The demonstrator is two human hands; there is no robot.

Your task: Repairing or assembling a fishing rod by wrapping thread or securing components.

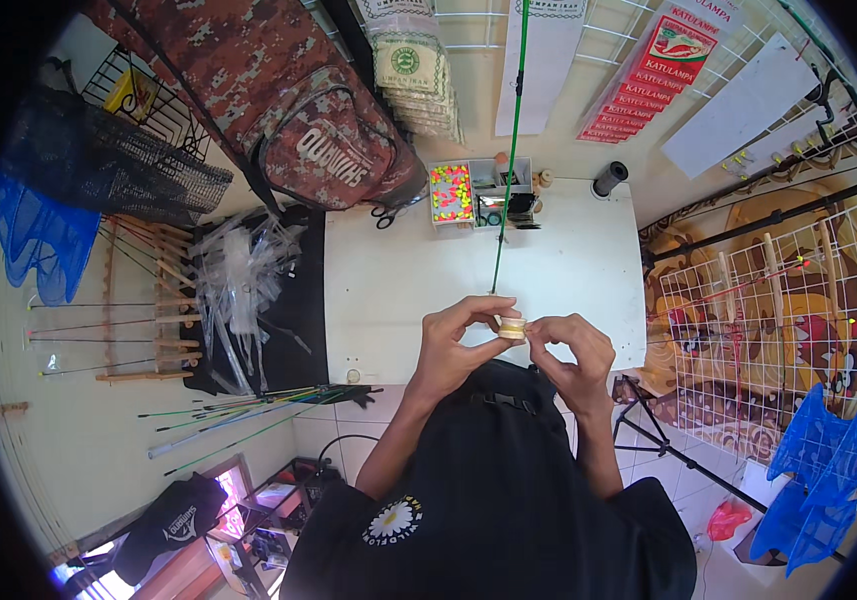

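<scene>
Close to my body, over the front edge of the white table (399, 290), my left hand (454, 348) grips a small spool (513, 328) wound with yellow line. Thumb and fingers press it from the left side. At the spool's right edge, my right hand (579, 358) is closed in a pinch. What its fingertips hold is too small to make out. A thin green fishing rod (515, 125) rises from just behind the spool toward the far wall.
At the table's back stand a box of colourful floats (452, 193), black scissors (383, 217) and a dark cylinder (610, 178). A camouflage rod bag (319, 140) leans at far left. Clear plastic wrappings (244, 285) lie left; a wire rack (749, 310) stands right.
</scene>
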